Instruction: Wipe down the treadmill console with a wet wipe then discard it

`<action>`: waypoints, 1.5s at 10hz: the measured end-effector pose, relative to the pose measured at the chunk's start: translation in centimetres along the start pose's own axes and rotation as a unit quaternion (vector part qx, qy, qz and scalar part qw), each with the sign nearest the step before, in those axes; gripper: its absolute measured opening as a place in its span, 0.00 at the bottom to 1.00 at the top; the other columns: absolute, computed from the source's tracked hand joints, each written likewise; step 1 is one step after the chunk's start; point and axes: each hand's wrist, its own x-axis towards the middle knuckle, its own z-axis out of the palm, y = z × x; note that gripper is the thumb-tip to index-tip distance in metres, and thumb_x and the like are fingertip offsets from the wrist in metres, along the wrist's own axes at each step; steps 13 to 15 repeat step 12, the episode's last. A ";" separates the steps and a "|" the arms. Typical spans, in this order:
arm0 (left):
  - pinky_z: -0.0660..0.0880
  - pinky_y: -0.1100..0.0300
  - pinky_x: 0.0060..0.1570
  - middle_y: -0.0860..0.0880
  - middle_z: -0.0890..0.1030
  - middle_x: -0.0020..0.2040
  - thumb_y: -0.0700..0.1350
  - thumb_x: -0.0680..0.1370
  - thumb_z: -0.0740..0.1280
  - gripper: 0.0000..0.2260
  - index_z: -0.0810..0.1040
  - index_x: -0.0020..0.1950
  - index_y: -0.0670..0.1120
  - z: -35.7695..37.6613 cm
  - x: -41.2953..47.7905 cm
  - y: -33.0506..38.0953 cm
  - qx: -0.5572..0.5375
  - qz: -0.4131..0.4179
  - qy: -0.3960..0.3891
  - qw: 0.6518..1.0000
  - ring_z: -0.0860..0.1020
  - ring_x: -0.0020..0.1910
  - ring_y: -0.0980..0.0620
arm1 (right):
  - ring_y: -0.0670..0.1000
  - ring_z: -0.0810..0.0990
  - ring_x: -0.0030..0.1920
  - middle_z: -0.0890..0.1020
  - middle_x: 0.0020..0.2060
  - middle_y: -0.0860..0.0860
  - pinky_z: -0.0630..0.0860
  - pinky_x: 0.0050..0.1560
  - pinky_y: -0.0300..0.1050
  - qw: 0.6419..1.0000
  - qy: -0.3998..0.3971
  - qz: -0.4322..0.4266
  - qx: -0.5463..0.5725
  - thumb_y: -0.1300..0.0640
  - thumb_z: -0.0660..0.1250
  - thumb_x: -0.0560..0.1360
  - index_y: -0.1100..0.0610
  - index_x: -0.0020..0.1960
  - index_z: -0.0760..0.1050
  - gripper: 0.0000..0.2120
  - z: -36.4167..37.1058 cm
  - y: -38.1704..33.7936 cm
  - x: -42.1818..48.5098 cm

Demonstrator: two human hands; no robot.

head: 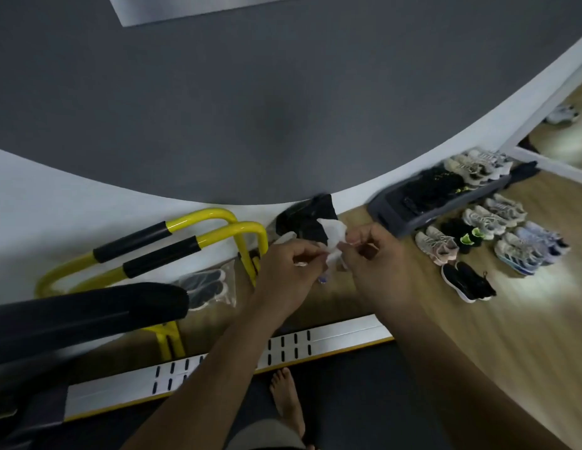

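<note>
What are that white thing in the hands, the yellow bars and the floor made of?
Wipe: soft thin tissue or fabric, judging by its crumpled folds. Yellow bars: probably painted metal tubing, given the glossy highlights. Floor: wood or laminate, tan with a soft sheen.

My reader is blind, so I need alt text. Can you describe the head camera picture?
A person's left hand and right hand pinch a crumpled white wipe between them. Below, a bare foot stands on the dark treadmill belt beside its white side rail. Yellow bars stand at the left; shoes lie on the wooden floor at the right.
</note>
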 end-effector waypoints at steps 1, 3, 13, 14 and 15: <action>0.77 0.66 0.44 0.54 0.84 0.42 0.44 0.73 0.75 0.04 0.82 0.42 0.47 0.0 2.2 -1.6 -0.030 -0.012 0.008 0.999 0.81 0.44 0.61 | 0.43 0.80 0.40 0.81 0.37 0.44 0.79 0.42 0.42 0.998 -0.017 -0.003 -0.059 0.61 0.72 0.73 0.48 0.42 0.76 0.10 1.8 1.0 2.2; 0.78 0.62 0.44 0.60 0.83 0.39 0.42 0.75 0.73 0.11 0.79 0.43 0.59 0.1 5.4 -6.8 -0.021 -0.062 0.017 0.998 0.81 0.42 0.63 | 0.43 0.79 0.43 0.81 0.42 0.46 0.71 0.38 0.28 0.990 -0.072 0.026 -0.120 0.57 0.73 0.73 0.51 0.49 0.76 0.08 4.5 5.1 5.1; 0.63 0.66 0.53 0.45 0.67 0.75 0.52 0.83 0.58 0.26 0.58 0.80 0.48 13.3 26.3 -44.8 0.025 -0.415 0.022 0.909 0.71 0.68 0.48 | 0.52 0.77 0.56 0.77 0.56 0.48 0.75 0.55 0.50 0.895 -0.316 0.150 -0.275 0.53 0.65 0.76 0.54 0.66 0.72 0.19 19.0 45.8 28.6; 0.63 0.66 0.53 0.45 0.67 0.75 0.52 0.83 0.58 0.26 0.58 0.80 0.48 13.3 26.3 -44.8 0.025 -0.415 0.022 0.909 0.71 0.68 0.48 | 0.52 0.77 0.56 0.77 0.56 0.48 0.75 0.55 0.50 0.895 -0.316 0.150 -0.275 0.53 0.65 0.76 0.54 0.66 0.72 0.19 19.0 45.8 28.6; 0.63 0.66 0.53 0.45 0.67 0.75 0.52 0.83 0.58 0.26 0.58 0.80 0.48 13.3 26.3 -44.8 0.025 -0.415 0.022 0.909 0.71 0.68 0.48 | 0.52 0.77 0.56 0.77 0.56 0.48 0.75 0.55 0.50 0.895 -0.316 0.150 -0.275 0.53 0.65 0.76 0.54 0.66 0.72 0.19 19.0 45.8 28.6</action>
